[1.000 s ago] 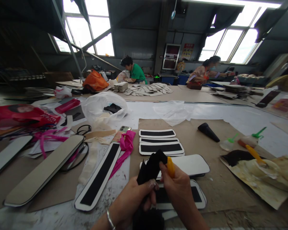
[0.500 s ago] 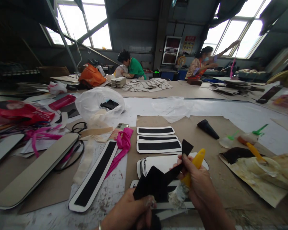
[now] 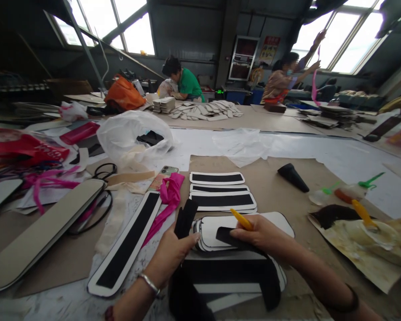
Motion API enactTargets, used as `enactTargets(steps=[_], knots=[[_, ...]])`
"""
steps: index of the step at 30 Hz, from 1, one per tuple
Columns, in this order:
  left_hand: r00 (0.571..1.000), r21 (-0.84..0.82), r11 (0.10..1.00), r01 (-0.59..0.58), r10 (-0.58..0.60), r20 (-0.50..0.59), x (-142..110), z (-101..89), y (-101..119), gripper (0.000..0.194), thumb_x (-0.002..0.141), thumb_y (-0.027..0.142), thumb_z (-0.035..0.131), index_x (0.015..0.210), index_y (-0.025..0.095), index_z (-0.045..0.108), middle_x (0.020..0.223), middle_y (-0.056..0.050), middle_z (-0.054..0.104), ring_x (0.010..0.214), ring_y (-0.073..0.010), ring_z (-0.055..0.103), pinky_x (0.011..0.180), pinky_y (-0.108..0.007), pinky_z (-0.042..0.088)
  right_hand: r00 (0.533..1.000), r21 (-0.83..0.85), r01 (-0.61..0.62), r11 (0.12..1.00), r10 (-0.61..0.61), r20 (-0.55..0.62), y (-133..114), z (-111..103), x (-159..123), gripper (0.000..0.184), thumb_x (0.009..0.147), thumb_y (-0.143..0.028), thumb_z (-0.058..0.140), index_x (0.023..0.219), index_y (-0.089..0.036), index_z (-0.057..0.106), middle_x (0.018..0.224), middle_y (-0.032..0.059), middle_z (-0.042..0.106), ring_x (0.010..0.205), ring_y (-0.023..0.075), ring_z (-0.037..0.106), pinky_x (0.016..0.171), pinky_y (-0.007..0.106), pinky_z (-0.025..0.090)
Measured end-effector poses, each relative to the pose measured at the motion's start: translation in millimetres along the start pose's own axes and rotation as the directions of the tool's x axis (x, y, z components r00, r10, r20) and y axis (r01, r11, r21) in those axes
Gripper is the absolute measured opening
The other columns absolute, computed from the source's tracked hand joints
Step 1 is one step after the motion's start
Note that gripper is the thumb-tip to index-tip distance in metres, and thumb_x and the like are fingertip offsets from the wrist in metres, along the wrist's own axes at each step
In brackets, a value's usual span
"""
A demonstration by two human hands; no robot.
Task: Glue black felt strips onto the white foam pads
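My left hand (image 3: 170, 254) is closed around a folded bundle of black strips (image 3: 187, 218), part of which hangs down below it. In my right hand (image 3: 263, 234) are a yellow-handled brush (image 3: 242, 219) and the end of one black strip (image 3: 227, 236); the brush's bristles are hidden. That strip trails past the hand, and its loose end droops over the nearest board. Under the right hand lies a stack of white rounded boards (image 3: 209, 229). Just in front of me is a white board with a black strip along it (image 3: 227, 272).
Several white boards with black centres (image 3: 222, 201) lie beyond the stack. Left are a longer board (image 3: 128, 245), pink ribbon (image 3: 170, 187) and a clear plastic bag (image 3: 116, 133). Right stand a glue pot with a yellow brush (image 3: 362, 214), squeeze bottles (image 3: 349, 192) and a black cone (image 3: 292, 177). Two people work behind.
My hands have moved apart, the left one up and leftward with the bundle. The right hand has turned over, drawing one black strip away, and the brush's bristles have gone out of sight.
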State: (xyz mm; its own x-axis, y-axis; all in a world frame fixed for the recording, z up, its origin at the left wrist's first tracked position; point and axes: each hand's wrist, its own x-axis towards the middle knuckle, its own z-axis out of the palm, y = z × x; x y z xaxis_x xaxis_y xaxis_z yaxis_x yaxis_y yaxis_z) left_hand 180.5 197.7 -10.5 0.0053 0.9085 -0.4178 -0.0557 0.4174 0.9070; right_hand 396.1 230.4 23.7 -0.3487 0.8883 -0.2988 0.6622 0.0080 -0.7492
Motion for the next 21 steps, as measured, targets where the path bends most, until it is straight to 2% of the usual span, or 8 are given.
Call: enactTargets(steps=[3,6,13,17,19,21], knots=[[0.999,0.056,0.998,-0.035,0.036,-0.026,8,3.5,3,0.052,0.058,0.028,0.074,0.104,0.014,0.055,0.093,-0.007,0.067,0.083,-0.0215,0.061,0.073,-0.029,0.045,0.996,-0.086,0.022,0.996,-0.014,0.091,-5,5,22,0.023,0.074,-0.033,0.054,0.056,-0.018,0.049,0.050,-0.0079,0.036,0.048,0.0075,0.031,0.045,0.020,0.026],[0.998,0.103,0.994,-0.045,0.050,-0.044,12,5.4,1,0.055,0.058,0.025,0.074,0.108,0.013,0.053,0.099,-0.009,0.067,0.092,-0.0247,0.059,0.081,-0.033,0.044,0.992,-0.139,0.010,0.990,0.008,0.123,-6,9,35,0.022,0.072,-0.033,0.057,0.056,-0.018,0.052,0.048,-0.0076,0.039,0.046,0.0078,0.034,0.044,0.020,0.025],[1.000,0.101,0.995,-0.001,0.003,-0.020,14,5.8,-2,0.047,0.065,0.025,0.067,0.108,0.012,0.051,0.095,-0.008,0.067,0.087,-0.0238,0.061,0.076,-0.032,0.047,0.990,-0.306,-0.009,0.952,0.052,0.133,-11,11,46,0.018,0.073,-0.031,0.058,0.062,-0.017,0.060,0.053,-0.0031,0.052,0.049,0.0101,0.043,0.047,0.022,0.027],[0.998,0.224,0.974,-0.030,0.040,-0.040,4,1.0,4,0.024,0.069,0.030,0.064,0.087,0.014,0.062,0.078,-0.003,0.068,0.078,-0.0220,0.060,0.067,-0.027,0.045,0.990,-0.372,0.008,0.928,0.046,0.136,-12,11,49,0.017,0.074,-0.031,0.058,0.068,-0.017,0.064,0.059,-0.0004,0.059,0.052,0.0116,0.047,0.048,0.022,0.028],[0.996,0.335,0.938,-0.086,0.089,0.007,-2,-1.7,5,0.018,0.072,0.033,0.060,0.078,0.016,0.064,0.073,-0.002,0.067,0.074,-0.0210,0.059,0.062,-0.025,0.043,0.989,-0.404,0.017,0.914,0.045,0.143,-12,11,50,0.016,0.074,-0.031,0.059,0.070,-0.017,0.066,0.061,0.0007,0.062,0.053,0.0125,0.050,0.049,0.022,0.029],[0.987,0.433,0.888,-0.154,0.114,0.118,-6,-3.1,6,0.018,0.076,0.031,0.055,0.084,0.020,0.066,0.075,0.000,0.069,0.073,-0.0198,0.061,0.062,-0.024,0.043,0.988,-0.435,0.027,0.900,0.044,0.151,-13,12,51,0.015,0.074,-0.030,0.059,0.073,-0.018,0.067,0.066,0.0021,0.065,0.056,0.0139,0.053,0.050,0.022,0.030]])
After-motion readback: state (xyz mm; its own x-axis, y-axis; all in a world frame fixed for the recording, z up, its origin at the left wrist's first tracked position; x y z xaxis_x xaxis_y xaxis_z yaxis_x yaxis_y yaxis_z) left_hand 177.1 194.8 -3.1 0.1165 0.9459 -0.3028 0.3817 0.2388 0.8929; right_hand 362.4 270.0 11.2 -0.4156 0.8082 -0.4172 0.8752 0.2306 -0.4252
